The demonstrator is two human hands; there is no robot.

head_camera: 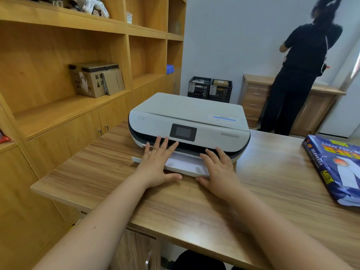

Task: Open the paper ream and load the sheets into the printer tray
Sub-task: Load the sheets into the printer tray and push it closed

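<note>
A white printer (191,117) with a small dark screen sits on the wooden table (263,191). Its white paper tray (185,165) sticks out at the front with white sheets lying in it. My left hand (157,164) lies flat on the tray's left part, fingers spread and reaching toward the printer's slot. My right hand (218,168) rests flat on the tray's right part, fingers apart. Neither hand grips anything. The blue paper ream wrapper (337,166) lies at the table's right edge, its near end open with white showing.
Wooden shelves (58,84) with cardboard boxes (93,78) stand to the left, cabinets below. Two black crates (210,89) sit on the floor behind the printer. A person in black (298,75) stands at the back right by a low wooden dresser (255,98).
</note>
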